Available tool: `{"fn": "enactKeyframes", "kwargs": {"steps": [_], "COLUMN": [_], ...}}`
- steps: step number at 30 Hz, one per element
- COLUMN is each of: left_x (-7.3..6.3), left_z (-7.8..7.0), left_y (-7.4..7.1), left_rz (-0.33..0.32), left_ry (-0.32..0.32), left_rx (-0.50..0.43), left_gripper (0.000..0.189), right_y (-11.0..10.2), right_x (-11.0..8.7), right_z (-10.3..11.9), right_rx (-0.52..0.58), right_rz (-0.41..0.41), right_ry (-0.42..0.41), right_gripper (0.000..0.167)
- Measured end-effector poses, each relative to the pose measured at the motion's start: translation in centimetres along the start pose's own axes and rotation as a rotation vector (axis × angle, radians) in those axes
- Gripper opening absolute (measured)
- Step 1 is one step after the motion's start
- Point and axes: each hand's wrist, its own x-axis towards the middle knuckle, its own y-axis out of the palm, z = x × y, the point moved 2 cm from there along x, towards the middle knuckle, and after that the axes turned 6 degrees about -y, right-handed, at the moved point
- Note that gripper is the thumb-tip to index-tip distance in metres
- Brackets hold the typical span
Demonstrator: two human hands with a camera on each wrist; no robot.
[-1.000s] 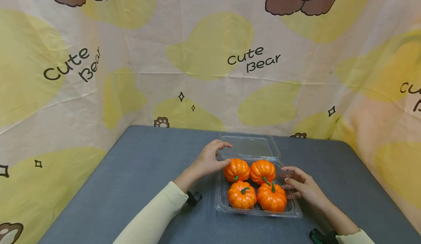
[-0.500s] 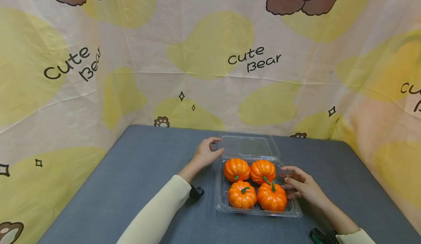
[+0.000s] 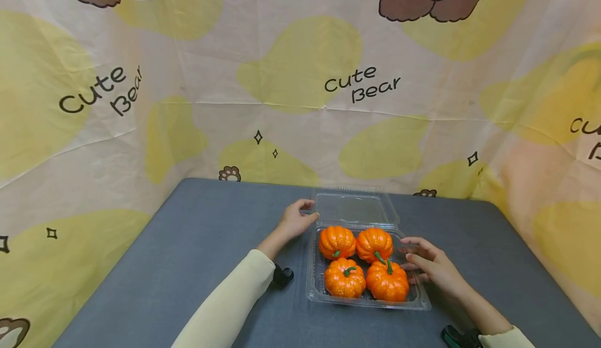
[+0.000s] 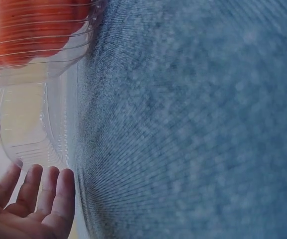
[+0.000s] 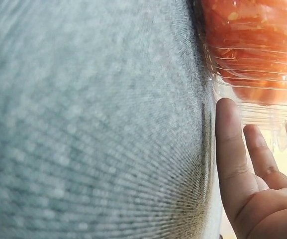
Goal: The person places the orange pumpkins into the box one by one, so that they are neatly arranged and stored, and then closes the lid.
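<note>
A clear plastic clamshell box (image 3: 371,304) lies on the table with its lid (image 3: 354,207) folded back, away from the person. Several shiny orange toy pumpkins with green stems sit in the base, among them a near left one (image 3: 345,278) and a far right one (image 3: 374,243). My left hand (image 3: 293,223) is at the lid's left edge; in the left wrist view its fingertips (image 4: 34,172) reach the clear lid, and whether they grip it is unclear. Along the base's right side, my right hand (image 3: 436,268) has its fingers (image 5: 230,134) extended against or very near the ribbed wall.
A grey-blue cloth covers the table (image 3: 202,264). Behind it and at both sides hangs a printed curtain (image 3: 281,87) with bears and lettering. Dark straps (image 3: 283,276) circle both wrists.
My left hand has drawn back from the far left pumpkin to the lid's left edge, moving left. The right hand, box and pumpkins stay as they were.
</note>
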Motion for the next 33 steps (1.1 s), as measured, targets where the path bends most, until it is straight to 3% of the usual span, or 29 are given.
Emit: {"fn": "enactKeyframes", "kwargs": {"steps": [13,24,33], "left_x": [-0.1,0.1,-0.4], "left_z": [-0.3,-0.8,-1.6], "left_y": [0.0,-0.5,-0.5], "left_rz": [0.0,-0.018,-0.102], "left_ry": [0.01,0.123,0.198], "left_rx": [-0.049,-0.142,-0.128], "left_gripper": [0.046,0.053,0.043], "right_y": [0.0,0.1,0.3], "right_x": [-0.1,-0.1,-0.3], "right_z": [-0.1,-0.1,0.0], "right_rx": [0.011,-0.009,-0.007], "right_rz": [0.02,-0.013,-0.033], "right_ry": [-0.019,0.006,0.0], "right_gripper": [0.039,0.046,0.05]}}
